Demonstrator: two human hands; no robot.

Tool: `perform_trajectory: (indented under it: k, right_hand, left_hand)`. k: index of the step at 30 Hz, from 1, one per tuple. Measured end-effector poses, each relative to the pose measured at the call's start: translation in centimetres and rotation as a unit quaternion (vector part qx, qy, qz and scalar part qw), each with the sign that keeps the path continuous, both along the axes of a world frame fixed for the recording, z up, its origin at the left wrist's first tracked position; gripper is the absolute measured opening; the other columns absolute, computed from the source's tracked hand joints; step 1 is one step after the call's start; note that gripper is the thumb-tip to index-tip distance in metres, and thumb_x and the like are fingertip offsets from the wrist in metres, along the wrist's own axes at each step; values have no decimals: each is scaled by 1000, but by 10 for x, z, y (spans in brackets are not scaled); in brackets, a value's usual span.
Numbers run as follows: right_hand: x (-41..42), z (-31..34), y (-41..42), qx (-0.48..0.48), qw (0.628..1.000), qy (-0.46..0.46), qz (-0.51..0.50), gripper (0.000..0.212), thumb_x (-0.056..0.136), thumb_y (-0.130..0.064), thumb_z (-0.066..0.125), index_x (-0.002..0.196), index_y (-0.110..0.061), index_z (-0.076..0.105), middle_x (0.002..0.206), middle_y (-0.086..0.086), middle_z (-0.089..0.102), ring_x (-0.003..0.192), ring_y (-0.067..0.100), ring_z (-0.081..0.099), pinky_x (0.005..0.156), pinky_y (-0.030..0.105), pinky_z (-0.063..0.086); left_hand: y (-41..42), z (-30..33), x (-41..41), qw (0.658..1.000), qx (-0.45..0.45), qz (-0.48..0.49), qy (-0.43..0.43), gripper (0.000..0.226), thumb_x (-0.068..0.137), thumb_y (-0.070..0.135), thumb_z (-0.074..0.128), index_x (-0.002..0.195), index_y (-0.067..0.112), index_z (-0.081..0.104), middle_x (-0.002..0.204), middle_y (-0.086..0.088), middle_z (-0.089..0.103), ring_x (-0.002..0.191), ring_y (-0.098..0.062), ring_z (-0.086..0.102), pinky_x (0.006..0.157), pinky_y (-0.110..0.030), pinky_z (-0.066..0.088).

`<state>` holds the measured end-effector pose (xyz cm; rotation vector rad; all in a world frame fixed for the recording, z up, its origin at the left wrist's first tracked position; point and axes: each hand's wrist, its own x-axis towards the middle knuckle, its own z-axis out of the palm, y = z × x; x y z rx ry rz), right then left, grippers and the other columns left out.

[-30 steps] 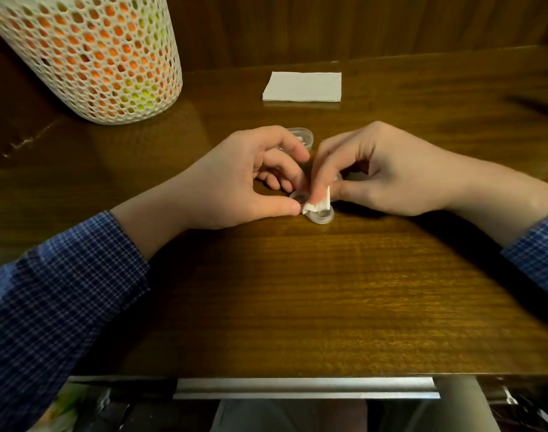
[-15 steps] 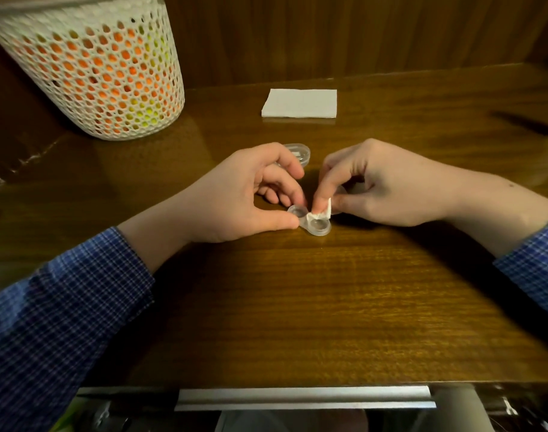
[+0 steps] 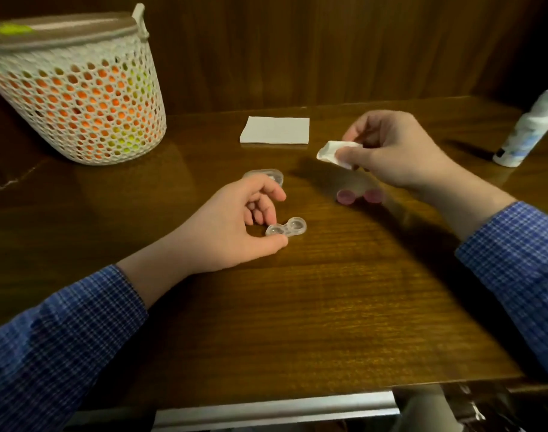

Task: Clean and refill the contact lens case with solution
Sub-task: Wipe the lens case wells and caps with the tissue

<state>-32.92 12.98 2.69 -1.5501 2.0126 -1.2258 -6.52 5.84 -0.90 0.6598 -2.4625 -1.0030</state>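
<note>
A clear two-well lens case (image 3: 286,229) lies uncapped on the wooden table (image 3: 297,307). My left hand (image 3: 235,222) pinches its left end between thumb and fingers. My right hand (image 3: 394,148) is raised above the table to the right and pinches a small crumpled white tissue (image 3: 332,152). Two pink caps (image 3: 360,195) lie on the table under that hand. A white solution bottle (image 3: 527,130) stands at the far right edge.
A white mesh basket (image 3: 76,95) with orange and yellow contents stands at the back left. A folded white napkin (image 3: 275,130) lies at the back centre. A clear plastic container (image 3: 266,175) sits behind my left hand. Wood panelling closes the back.
My right hand lifted the tissue out of the lens case and moved up and to the right. The pink caps and bottle came into view. My left hand stays on the case.
</note>
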Motion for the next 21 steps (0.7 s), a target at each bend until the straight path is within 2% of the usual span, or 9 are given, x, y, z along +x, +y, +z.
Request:
perform_trajectory:
  k: [2,4,6,8,11,16,18,21]
  right_hand:
    - [-2,-8,-5,30,1000,2,-9,8,89,-26,78,91,-25,70,90,2,75,77,28,76,54,45,64]
    - [-1,-15,-12,40,999,11,6,4,90,-26,77,90,-26,72,92,2,75,82,33,75,61,51,64]
    - [1,-20,-20,28,999,22,15,4,92,-25,75,89,-27,73,92,-1,74,86,25,74,69,41,65]
    - [3,-23,-29,26,999,25,15,6,93,-24,74,88,-27,73,90,-3,74,84,15,71,69,28,60]
    - [9,-23,-45,41,999,20,21,10,90,-18,76,83,-24,71,86,-3,72,81,12,68,69,24,56]
    - [13,-4,-92,29,996,-75,-30,13,87,-10,77,79,-18,71,83,0,70,78,9,65,57,18,49]
    - [11,7,-113,32,991,-125,-46,8,88,-9,76,83,-14,72,84,3,70,76,11,67,53,20,54]
    - [6,12,-140,52,974,-214,-53,6,91,-9,74,97,-7,71,91,11,71,72,16,69,60,25,63]
  left_hand:
    - [2,-1,-5,1000,-2,5,7,48,79,21,87,117,35,59,96,17,66,85,-3,63,69,-13,51]
    - [3,-1,-10,1000,-3,8,10,46,80,21,85,116,35,60,96,18,65,85,-2,62,68,-12,50]
    - [4,-2,-13,1000,0,8,9,45,80,22,84,116,35,60,96,20,65,85,-3,62,69,-15,52]
    - [4,-3,-14,1000,6,11,7,44,81,22,84,116,35,60,97,20,65,86,-6,62,72,-17,54]
    - [3,-3,-14,1000,10,20,8,43,81,23,84,116,36,61,97,19,65,86,-6,63,73,-19,55]
    - [1,-5,-13,999,20,31,5,42,81,24,84,114,38,61,96,18,65,88,-5,64,71,-17,52]
    - [0,-6,-13,999,26,32,4,42,82,24,84,114,38,61,96,17,66,88,-3,64,72,-17,52]
    - [0,-7,-13,999,29,34,6,42,82,25,83,115,38,61,96,17,66,91,-4,64,74,-18,54]
